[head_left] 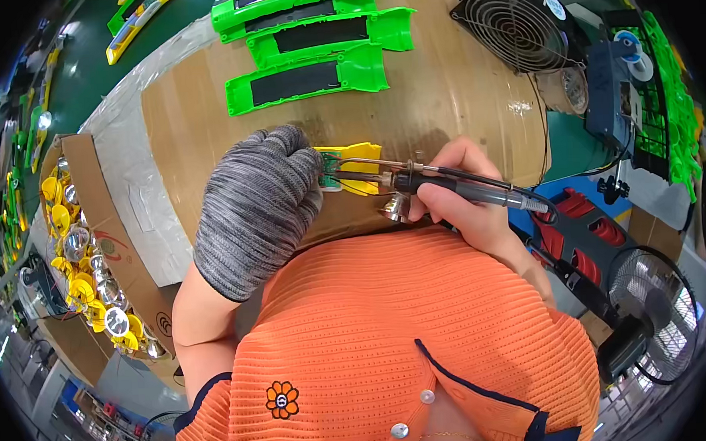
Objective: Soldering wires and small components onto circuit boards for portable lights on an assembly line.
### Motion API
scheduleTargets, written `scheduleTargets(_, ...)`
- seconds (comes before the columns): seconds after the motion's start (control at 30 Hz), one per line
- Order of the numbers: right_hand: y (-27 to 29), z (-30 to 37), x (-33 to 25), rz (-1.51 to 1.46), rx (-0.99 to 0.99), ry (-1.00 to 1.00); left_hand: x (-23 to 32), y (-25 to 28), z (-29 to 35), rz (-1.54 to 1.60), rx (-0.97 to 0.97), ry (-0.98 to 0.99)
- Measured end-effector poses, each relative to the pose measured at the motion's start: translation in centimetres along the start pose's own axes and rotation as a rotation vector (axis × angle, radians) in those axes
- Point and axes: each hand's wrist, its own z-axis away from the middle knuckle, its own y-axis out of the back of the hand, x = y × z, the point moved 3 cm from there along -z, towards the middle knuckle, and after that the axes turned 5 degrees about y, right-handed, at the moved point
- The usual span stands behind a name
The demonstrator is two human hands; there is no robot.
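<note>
Three green plastic shells (312, 43) on cardboard-covered tabletop (458, 95). Square grille fan (516, 24) at far right. Box of yellow and silver parts (84, 266) left. Round fan (653, 308) lower right.

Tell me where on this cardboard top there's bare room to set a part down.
The widest bare patch of the cardboard top lies between the green shells and the grey fan. A smaller one sits left of the gloved left hand. It is crowded around the yellow part, soldering iron and right hand.
</note>
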Motion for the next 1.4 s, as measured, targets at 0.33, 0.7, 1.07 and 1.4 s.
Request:
scheduleTargets(0.33, -0.1, 0.1, -0.1, -0.046, 0.016, -0.006, 0.0, 0.0, 0.0, -0.001, 0.006, 0.008)
scheduleTargets(0.7, 0.0, 0.2, -0.1, -0.042, 0.035, -0.024, -0.1, -0.1, -0.1, 0.023, 0.023, -0.002)
scheduleTargets(1.07, 0.2, 0.3, 0.2, -0.032, 0.053, 0.01, -0.1, 0.0, -0.1, 0.032, 0.014, 0.001)
scheduleTargets(1.4, 2.0, 1.2, -0.2, -0.307, 0.212, 0.173, 0.0, -0.1, -0.2, 0.042, 0.001, 0.012)
